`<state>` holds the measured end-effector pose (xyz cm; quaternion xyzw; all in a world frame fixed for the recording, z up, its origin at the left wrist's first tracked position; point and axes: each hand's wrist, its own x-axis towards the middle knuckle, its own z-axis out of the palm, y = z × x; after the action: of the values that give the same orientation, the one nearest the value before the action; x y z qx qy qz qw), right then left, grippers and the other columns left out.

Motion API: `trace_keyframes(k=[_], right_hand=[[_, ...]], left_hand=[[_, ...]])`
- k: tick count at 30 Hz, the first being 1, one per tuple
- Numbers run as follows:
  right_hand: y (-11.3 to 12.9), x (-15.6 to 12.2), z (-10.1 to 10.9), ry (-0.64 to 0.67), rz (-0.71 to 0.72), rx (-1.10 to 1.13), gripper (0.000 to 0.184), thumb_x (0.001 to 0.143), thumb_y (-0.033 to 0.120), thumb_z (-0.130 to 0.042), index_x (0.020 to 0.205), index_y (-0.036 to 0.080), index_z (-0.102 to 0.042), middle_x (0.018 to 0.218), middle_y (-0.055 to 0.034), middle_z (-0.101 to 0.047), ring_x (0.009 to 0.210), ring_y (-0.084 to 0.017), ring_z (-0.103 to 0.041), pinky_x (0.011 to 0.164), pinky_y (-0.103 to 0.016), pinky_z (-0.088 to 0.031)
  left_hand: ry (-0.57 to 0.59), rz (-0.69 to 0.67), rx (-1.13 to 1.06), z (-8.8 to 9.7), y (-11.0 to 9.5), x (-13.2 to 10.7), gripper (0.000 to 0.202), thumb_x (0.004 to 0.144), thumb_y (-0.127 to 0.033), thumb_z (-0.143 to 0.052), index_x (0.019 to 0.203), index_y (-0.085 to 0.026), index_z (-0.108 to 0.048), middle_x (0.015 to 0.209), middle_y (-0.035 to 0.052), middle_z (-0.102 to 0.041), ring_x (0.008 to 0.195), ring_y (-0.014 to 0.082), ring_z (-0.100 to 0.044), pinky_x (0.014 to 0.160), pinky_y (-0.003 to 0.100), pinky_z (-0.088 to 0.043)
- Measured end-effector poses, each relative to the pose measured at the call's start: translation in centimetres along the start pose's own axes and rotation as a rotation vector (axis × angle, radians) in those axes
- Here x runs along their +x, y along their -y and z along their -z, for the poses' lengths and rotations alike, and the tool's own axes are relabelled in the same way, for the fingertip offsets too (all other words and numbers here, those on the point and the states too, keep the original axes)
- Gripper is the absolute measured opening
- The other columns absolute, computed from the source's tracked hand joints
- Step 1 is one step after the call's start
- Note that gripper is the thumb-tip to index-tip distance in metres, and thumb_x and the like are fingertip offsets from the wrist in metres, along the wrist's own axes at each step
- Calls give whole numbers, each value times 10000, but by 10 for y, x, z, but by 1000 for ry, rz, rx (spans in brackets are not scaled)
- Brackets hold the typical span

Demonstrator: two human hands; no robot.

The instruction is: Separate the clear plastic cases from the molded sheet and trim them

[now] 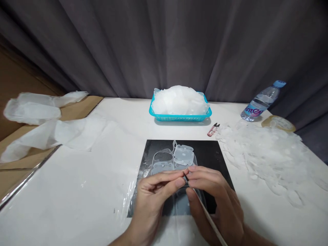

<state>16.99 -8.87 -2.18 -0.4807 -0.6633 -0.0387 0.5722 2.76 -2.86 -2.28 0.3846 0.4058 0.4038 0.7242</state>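
Observation:
My right hand [217, 194] is closed round a slim pale-handled tool with a dark pointed tip [206, 213]; whether it is a knife or tweezers I cannot tell. The tool's tip meets the fingertips of my left hand [159, 191], whose thumb and forefinger are pinched together. What they pinch is hidden. Below both hands, a translucent moulded plastic sheet [162, 166] with rounded panels lies on a black mat [210, 153]. At its upper part a loose rounded panel [183, 154] sits beside a thin curled strip and an open gap in the sheet.
Behind the mat stands a turquoise basket [183, 118] heaped with white translucent pieces. Small pink thread snips [213, 130] lie to its right. A pile of clear scraps [269, 150], a tape roll [279, 123] and a water bottle [261, 102] are at right. Plastic sheets [64, 131] overlap cardboard [84, 106] at left.

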Motion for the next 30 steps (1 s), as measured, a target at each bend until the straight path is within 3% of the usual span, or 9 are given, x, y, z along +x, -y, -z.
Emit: trace_keyframes(k=[16,24,30], right_hand=[[0,0,-5,-56,49,-89,169,886,-32,-614,983,104,-637,949,-96,-746,1015,-201,-763,892,-335,-667],[-6,-12,-8,-24,121,-237,175,881,-12,-673,1018,97,-668,999,-112,-758,1088,-238,-756,891,-327,-674],[-8,-17,-8,-2,116,-265,181,904,7,-661,1053,109,-665,1053,-123,-757,1125,-249,-749,891,-332,-676]], left_hand=[[-18,-91,29,-2,6,-5,74,754,-265,-905,823,-270,-878,979,69,-854,973,239,-802,872,223,-636],[-13,-23,-1,-2,7,-8,133,776,-298,-897,905,-277,-877,1049,69,-845,1048,235,-789,914,192,-612],[-3,15,-26,-2,8,-8,158,779,-310,-894,932,-275,-873,1079,74,-838,1076,250,-781,939,227,-616]])
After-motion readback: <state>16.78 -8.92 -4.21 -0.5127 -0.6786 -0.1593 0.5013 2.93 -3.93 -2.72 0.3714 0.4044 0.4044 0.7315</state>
